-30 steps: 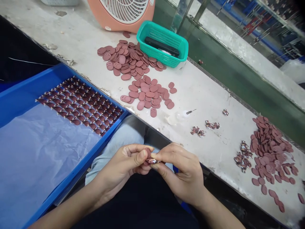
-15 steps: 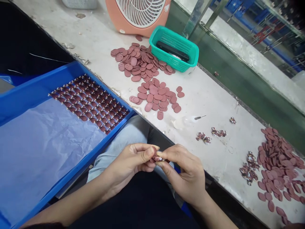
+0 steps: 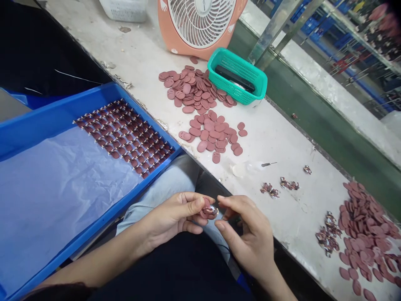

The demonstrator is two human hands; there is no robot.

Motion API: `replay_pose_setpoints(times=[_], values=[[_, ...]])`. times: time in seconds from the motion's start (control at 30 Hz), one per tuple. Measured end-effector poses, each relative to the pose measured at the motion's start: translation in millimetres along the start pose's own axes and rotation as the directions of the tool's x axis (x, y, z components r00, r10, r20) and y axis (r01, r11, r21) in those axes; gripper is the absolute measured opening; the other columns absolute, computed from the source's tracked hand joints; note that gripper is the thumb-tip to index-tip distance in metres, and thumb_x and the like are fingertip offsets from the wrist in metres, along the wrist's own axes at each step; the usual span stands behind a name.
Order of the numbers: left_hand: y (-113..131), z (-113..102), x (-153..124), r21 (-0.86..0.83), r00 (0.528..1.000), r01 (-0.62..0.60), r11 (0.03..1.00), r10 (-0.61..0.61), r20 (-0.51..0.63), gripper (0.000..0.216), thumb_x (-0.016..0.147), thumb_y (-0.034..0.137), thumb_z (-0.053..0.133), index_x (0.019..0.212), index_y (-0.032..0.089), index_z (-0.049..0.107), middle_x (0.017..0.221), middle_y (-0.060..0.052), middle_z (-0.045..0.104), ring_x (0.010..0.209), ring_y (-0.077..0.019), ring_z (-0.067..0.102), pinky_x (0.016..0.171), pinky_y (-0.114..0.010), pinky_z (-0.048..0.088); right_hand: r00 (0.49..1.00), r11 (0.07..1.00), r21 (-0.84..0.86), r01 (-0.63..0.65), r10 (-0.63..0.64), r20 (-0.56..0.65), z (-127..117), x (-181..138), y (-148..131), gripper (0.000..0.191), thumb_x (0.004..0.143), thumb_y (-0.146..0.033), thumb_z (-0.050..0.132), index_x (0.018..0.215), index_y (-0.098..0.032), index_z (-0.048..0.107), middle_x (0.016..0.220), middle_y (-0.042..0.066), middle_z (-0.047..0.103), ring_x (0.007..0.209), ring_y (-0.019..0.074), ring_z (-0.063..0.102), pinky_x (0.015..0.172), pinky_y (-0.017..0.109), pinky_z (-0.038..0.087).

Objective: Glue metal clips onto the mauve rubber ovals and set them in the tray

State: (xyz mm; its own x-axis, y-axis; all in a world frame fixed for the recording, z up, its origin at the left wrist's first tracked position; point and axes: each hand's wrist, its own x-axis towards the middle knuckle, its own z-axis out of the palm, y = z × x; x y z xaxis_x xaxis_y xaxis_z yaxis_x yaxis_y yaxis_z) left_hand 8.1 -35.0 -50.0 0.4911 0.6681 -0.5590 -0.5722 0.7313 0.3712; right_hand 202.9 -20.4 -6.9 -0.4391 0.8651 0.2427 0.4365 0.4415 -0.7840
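Over my lap, my left hand (image 3: 175,215) pinches a small reddish-brown oval piece (image 3: 208,210) with a metal part between thumb and fingers. My right hand (image 3: 247,232) hovers just right of it, fingers curled and slightly apart from the piece, holding nothing that I can see. A blue tray (image 3: 46,121) at my left holds neat rows of finished pieces (image 3: 125,136) on a plastic sheet. Loose oval pieces (image 3: 213,133) lie on the white bench ahead.
A pink fan (image 3: 200,23) and a green basket (image 3: 237,77) stand at the bench's far side, with a second heap of ovals (image 3: 194,88) beside them. Another pile of ovals (image 3: 366,225) and small metal-tipped parts (image 3: 327,234) lie at the right.
My right hand has let go of the piece and drawn slightly away; the left hand keeps it. The view has shifted, so the bench sits lower in frame.
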Motion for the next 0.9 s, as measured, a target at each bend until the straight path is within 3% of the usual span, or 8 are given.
replay_pose_setpoints(times=[0.1,0.33,0.53,0.63,0.73,0.8,0.9], values=[[0,-2,-1,0.003,1.000,-0.007,1.000,0.007,0.020,0.034,0.069,0.044,0.088,0.091,0.018,0.081,0.072,-0.001,0.072,0.057,-0.0069,0.063,0.054,-0.015,0.058,1.000,1.000,0.024,-0.003,0.003,0.012,4,2,0,0.022,0.091,-0.017,0.067,0.112,-0.024,0.069,0.090,0.001,0.068,0.071,0.0103,0.062,0.064,0.021,0.054],[1,-3,0,0.014,0.998,-0.043,0.999,0.042,0.041,0.030,0.074,0.044,0.085,0.092,0.021,0.081,0.074,-0.001,0.071,0.059,-0.0067,0.062,0.048,-0.011,0.054,0.997,0.989,0.128,-0.073,0.070,0.030,8,7,2,0.015,0.089,-0.017,0.070,0.101,-0.024,0.073,0.078,-0.001,0.065,0.063,0.0092,0.058,0.057,0.020,0.050],[5,-3,-1,0.015,0.996,-0.054,0.998,0.053,0.071,0.049,0.069,0.058,0.083,0.101,0.021,0.079,0.086,-0.005,0.073,0.069,-0.0121,0.066,0.048,-0.015,0.055,0.998,0.990,0.128,-0.059,0.061,-0.012,11,7,6,0.015,0.090,-0.018,0.068,0.103,-0.025,0.072,0.077,-0.001,0.064,0.064,0.0110,0.058,0.057,0.022,0.051],[4,-1,-4,0.048,0.982,-0.175,0.983,0.178,-0.063,0.053,0.068,0.058,0.083,0.105,0.021,0.075,0.094,-0.006,0.072,0.072,-0.0138,0.065,0.049,-0.017,0.054,0.988,0.999,-0.038,0.017,-0.023,-0.155,18,6,9,0.021,0.088,-0.013,0.068,0.106,-0.024,0.070,0.076,-0.001,0.062,0.061,0.0117,0.056,0.056,0.025,0.050],[1,3,-8,0.178,0.891,-0.354,0.918,0.389,-0.235,0.044,0.060,0.047,0.092,0.087,0.020,0.071,0.077,0.000,0.067,0.064,-0.0128,0.059,0.046,-0.018,0.049,0.937,0.957,-0.262,0.128,-0.203,-0.286,32,7,12,0.032,0.084,-0.007,0.070,0.110,-0.024,0.068,0.079,0.001,0.063,0.062,0.0128,0.058,0.056,0.027,0.052],[1,4,-9,0.254,0.856,-0.407,0.878,0.463,-0.230,0.041,0.056,0.042,0.095,0.078,0.019,0.068,0.073,-0.001,0.067,0.068,-0.0153,0.061,0.047,-0.019,0.046,0.902,0.909,-0.363,0.204,-0.319,-0.292,43,9,13,0.035,0.083,-0.006,0.072,0.114,-0.024,0.068,0.079,0.002,0.063,0.063,0.0139,0.059,0.055,0.027,0.052],[2,3,-11,0.331,0.828,-0.446,0.832,0.524,-0.201,0.032,0.063,0.036,0.091,0.072,0.019,0.067,0.084,-0.006,0.074,0.088,-0.0228,0.068,0.061,-0.024,0.050,0.874,0.860,-0.423,0.285,-0.415,-0.254,59,14,16,0.035,0.085,-0.008,0.071,0.117,-0.023,0.066,0.074,0.002,0.062,0.060,0.0149,0.059,0.054,0.029,0.051]])
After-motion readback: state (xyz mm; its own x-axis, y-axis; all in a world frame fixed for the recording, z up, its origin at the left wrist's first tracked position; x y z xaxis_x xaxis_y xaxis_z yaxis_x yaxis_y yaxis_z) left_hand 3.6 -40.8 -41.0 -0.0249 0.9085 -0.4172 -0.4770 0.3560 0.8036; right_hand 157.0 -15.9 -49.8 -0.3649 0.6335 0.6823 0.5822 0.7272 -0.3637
